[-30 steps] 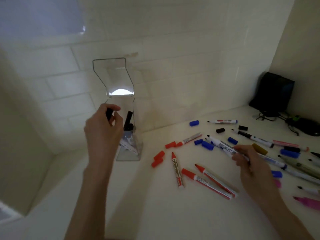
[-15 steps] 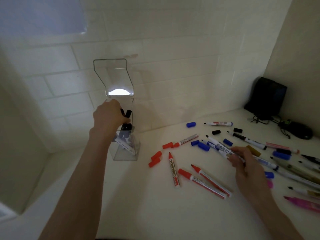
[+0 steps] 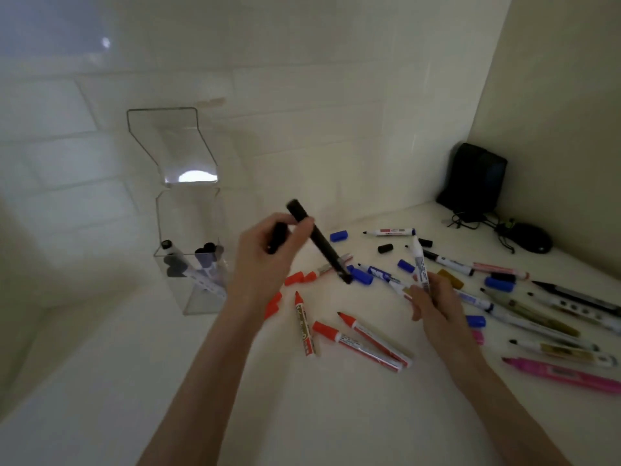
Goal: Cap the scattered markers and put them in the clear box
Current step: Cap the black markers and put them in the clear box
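Note:
The clear box (image 3: 201,299) stands at the left by the tiled wall, its lid (image 3: 168,139) swung up, with several capped markers (image 3: 198,264) leaning inside. To its right, my left hand (image 3: 268,260) grips a long black marker (image 3: 322,247) slanted down to the right, above the table; a second short black piece (image 3: 279,235) shows in the same hand. My right hand (image 3: 433,304) holds a white marker (image 3: 420,260) nearly upright, black tip up. Uncapped red markers (image 3: 363,344) and loose red caps (image 3: 295,277) lie between my arms.
Blue caps (image 3: 338,236), black caps (image 3: 385,248) and many uncapped markers, among them a pink one (image 3: 564,376), are strewn over the white table to the right. A black case (image 3: 473,176) and a black mouse (image 3: 532,237) with cords sit in the far right corner.
My left hand has left the box opening and moved right, now gripping a long black marker. My right hand has lifted the white marker off the table and stood it upright.

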Action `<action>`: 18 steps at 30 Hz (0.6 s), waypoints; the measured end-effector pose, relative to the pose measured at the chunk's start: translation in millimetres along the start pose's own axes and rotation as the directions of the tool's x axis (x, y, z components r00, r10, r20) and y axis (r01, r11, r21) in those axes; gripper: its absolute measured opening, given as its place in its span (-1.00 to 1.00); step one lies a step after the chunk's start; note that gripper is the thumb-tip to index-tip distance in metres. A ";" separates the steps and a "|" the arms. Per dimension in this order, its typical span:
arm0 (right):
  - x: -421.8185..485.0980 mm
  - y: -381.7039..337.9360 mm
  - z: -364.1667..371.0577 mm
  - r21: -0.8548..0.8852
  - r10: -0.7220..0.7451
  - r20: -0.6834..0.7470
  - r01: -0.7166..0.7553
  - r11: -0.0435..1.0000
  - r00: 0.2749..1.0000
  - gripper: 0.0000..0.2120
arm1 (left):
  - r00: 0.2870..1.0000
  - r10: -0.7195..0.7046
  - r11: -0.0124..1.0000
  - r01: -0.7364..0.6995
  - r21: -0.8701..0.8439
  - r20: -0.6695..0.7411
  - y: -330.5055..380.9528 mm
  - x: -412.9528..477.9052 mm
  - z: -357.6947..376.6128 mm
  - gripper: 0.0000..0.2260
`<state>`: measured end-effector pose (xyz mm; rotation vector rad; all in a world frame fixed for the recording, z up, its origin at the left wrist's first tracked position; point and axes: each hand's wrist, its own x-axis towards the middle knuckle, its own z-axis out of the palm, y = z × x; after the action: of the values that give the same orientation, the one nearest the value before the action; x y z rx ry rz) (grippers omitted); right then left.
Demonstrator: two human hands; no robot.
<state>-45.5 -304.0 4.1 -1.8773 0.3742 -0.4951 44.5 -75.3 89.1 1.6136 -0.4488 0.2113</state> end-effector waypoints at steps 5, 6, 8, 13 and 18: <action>-5.0 -6.7 0.9 0.283 0.103 0.200 -0.158 0.946 0.974 -0.39 | 0.951 -0.271 0.886 0.307 -0.346 0.150 -32.7 -11.6 53.3 -0.81; -4.7 -7.3 0.8 0.366 0.117 0.237 -0.200 0.909 0.964 -0.32 | 0.944 -0.287 0.866 0.329 -0.376 0.164 -36.5 -12.2 58.0 -0.80; -5.4 -10.1 0.3 0.478 0.126 0.302 -0.264 0.837 0.945 -0.40 | 0.940 -0.294 0.854 0.340 -0.394 0.174 -42.5 -13.5 64.2 -0.80; -5.0 -10.4 -2.9 0.482 0.146 0.293 -0.278 0.831 0.945 -0.54 | 0.930 -0.299 0.880 0.356 -0.314 0.215 -51.4 -12.5 62.6 -0.85; -2.4 -9.5 -7.3 0.495 0.243 0.192 -0.308 0.813 0.951 -0.63 | 0.935 -0.079 0.994 0.049 0.095 0.346 -60.2 -10.0 38.0 -0.89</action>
<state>-51.0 -305.5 14.8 -1.2874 0.3805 -0.2473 55.1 -108.8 26.4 1.7533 -0.6658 -0.1115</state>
